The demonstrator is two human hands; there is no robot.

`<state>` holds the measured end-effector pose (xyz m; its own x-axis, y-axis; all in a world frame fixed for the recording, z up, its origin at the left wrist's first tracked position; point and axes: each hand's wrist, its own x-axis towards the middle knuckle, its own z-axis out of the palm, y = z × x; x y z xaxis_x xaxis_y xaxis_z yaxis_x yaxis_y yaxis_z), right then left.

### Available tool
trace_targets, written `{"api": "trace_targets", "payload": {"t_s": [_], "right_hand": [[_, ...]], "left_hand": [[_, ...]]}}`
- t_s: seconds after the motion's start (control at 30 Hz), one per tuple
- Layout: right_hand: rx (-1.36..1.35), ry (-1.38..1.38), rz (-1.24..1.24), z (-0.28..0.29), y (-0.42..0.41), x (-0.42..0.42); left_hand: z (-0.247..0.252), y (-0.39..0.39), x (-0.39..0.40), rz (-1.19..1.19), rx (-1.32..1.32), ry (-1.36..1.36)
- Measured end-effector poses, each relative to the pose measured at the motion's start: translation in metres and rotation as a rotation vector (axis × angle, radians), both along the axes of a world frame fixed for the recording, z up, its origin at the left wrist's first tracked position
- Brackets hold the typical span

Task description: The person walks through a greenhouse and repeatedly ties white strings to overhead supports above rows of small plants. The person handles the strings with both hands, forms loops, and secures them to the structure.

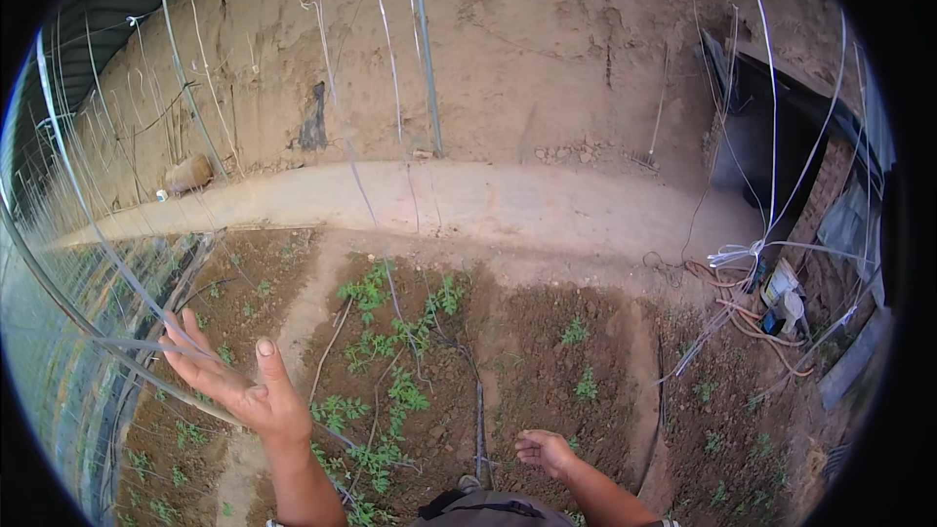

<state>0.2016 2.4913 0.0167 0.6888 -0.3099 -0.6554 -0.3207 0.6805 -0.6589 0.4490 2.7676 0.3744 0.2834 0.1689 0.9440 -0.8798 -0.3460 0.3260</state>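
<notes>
My left hand (245, 388) is raised at the left, palm up, with thumb and fingers spread. Pale plastic twine (139, 344) crosses its fingers; whether it rests on them or passes in front, I cannot tell. Lower and to the right, my right hand (545, 451) hangs with loosely bent fingers in front of my waist. Nothing shows in it, but its inner side is partly hidden. Leafy green seedlings (377, 457) grow in the brown soil bed (439, 446) between my hands. Another hanging twine (392, 285) reaches down among these plants.
A pale path (468, 194) runs along an earthen wall (512, 51). A metal pole (428, 66) stands against it. At right, knotted white twine (754, 250) hangs near an orange hose (761, 340) and a dark doorway (776, 139). A black drip pipe (479, 417) lies along the bed.
</notes>
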Motion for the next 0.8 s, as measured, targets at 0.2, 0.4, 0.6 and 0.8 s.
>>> {"api": "trace_targets", "payload": {"t_s": [0.2, 0.4, 0.6, 0.8], "right_hand": [[0.069, -0.181, -0.061, 0.024, -0.102, 0.151], [-0.011, -0.258, 0.061, 0.018, -0.219, 0.350], [-0.139, -0.387, 0.187, 0.076, -0.316, 0.596], [-0.487, -0.630, -0.017, 0.159, -0.429, 0.814]], "left_hand": [[0.030, -0.078, 0.088, -0.060, -0.141, -0.010], [0.024, -0.111, 0.160, 0.146, -0.160, 0.023], [0.025, -0.169, 0.206, 0.445, -0.275, 0.152], [0.043, -0.240, 0.254, 0.417, -0.320, 0.228]]}}
